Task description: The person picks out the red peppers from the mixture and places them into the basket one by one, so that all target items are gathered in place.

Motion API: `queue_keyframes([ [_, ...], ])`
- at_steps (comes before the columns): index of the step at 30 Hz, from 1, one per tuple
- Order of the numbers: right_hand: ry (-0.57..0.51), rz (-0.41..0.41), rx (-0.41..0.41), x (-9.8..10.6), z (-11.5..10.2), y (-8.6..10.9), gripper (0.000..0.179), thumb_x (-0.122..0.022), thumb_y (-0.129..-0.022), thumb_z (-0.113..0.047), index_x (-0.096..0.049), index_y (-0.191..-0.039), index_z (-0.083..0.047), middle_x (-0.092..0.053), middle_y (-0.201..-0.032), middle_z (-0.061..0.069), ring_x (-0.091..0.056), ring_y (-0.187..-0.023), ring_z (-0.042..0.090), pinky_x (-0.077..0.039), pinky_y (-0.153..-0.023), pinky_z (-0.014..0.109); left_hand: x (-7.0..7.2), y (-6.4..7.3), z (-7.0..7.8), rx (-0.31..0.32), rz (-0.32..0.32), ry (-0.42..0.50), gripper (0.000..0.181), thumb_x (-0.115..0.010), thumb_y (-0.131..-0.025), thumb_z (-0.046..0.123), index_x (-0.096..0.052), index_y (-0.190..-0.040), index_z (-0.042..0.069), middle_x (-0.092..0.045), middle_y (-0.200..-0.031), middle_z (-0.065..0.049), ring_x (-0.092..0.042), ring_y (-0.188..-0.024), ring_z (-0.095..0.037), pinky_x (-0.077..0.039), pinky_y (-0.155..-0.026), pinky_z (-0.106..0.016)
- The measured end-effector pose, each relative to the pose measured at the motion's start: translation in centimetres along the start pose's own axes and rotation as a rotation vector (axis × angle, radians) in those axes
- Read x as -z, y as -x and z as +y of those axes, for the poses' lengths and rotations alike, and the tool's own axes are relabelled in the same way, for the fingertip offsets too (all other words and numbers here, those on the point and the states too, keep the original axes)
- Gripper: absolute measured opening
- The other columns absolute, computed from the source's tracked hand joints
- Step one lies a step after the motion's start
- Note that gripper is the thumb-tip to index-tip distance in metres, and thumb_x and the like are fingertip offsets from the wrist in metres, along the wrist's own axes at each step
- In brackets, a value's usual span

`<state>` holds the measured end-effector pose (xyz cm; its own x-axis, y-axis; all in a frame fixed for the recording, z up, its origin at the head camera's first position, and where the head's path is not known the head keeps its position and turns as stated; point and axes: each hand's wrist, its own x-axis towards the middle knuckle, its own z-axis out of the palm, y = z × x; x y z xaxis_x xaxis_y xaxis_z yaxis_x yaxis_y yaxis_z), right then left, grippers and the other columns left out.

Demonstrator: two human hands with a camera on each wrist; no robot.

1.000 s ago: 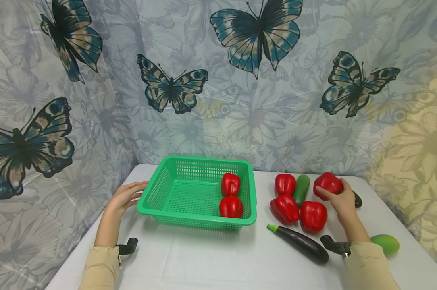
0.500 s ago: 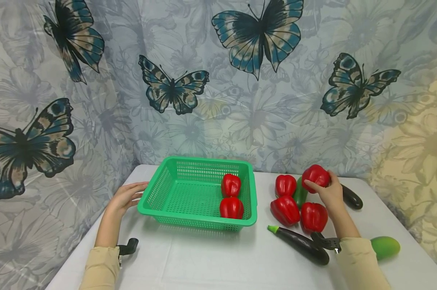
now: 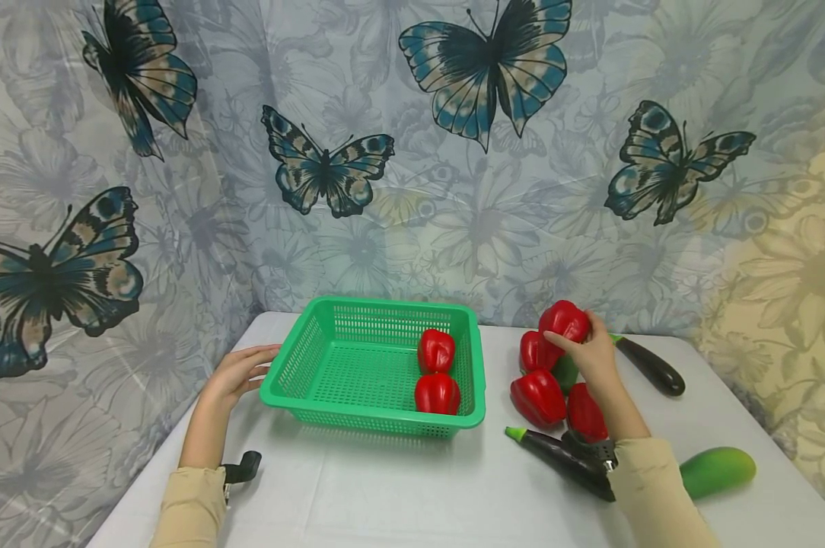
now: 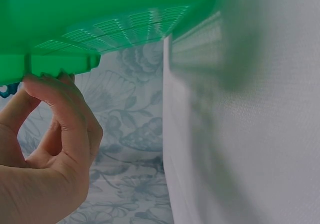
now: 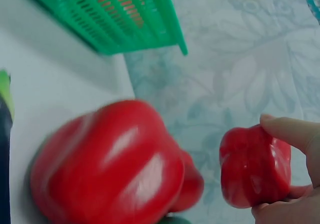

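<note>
My right hand (image 3: 593,350) grips a red bell pepper (image 3: 565,320), raised over the far part of the vegetable group. In the right wrist view, thumb and fingers hold this pepper (image 5: 254,166) from its sides. Below it lie another red pepper (image 3: 534,352), partly hidden, and a mostly covered green cucumber (image 3: 566,373). Two more peppers, one (image 3: 538,397) left and one (image 3: 586,415) under my right wrist, lie nearer. My left hand (image 3: 233,373) touches the left rim of a green basket (image 3: 371,415), fingertips (image 4: 37,86) against the rim's underside. Inside, two red peppers (image 3: 437,393) sit at the right end.
An eggplant (image 3: 556,457) lies in front of the peppers, partly under the right forearm. Another eggplant (image 3: 652,367) lies at the back right. A green mango-like fruit (image 3: 721,469) rests near the right sleeve. Butterfly-printed cloth (image 3: 481,251) hangs behind the white table (image 3: 385,487).
My right hand has lifted the red bell pepper and carried it left, above the cucumber and the far pepper. The eggplant at the back right is uncovered. My left hand stays at the basket.
</note>
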<state>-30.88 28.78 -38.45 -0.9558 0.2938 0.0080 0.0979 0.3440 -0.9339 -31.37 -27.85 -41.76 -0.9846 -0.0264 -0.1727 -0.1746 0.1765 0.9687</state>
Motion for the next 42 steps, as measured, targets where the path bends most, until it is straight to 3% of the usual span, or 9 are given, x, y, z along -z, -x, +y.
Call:
queue_keyframes([
  [17, -0.054, -0.074, 0.015, -4.1, -2.8, 0.6, 0.100, -0.070, -0.090, -0.032, 0.001, -0.159, -0.017, -0.012, -0.164, 0.014, -0.017, -0.150, 0.036, -0.033, -0.114, 0.056, 0.0, -0.2, -0.1, 0.001, 0.004, -0.011, 0.067, -0.068, -0.092, 0.037, -0.047, -0.143, -0.001, -0.063, -0.098, 0.018, -0.065, -0.091, -0.003, -0.055, -0.079, -0.023],
  [42, -0.118, -0.180, 0.134, -9.4, -5.3, 0.7, 0.094, -0.071, -0.089, -0.026, -0.009, -0.158, -0.010, -0.023, -0.161, 0.014, -0.025, -0.149, 0.030, -0.033, -0.116, 0.046, 0.0, -0.2, -0.2, 0.009, 0.001, 0.010, 0.063, -0.067, -0.093, 0.034, -0.048, -0.142, -0.001, -0.064, -0.095, 0.018, -0.066, -0.088, -0.004, -0.056, -0.077, -0.023],
])
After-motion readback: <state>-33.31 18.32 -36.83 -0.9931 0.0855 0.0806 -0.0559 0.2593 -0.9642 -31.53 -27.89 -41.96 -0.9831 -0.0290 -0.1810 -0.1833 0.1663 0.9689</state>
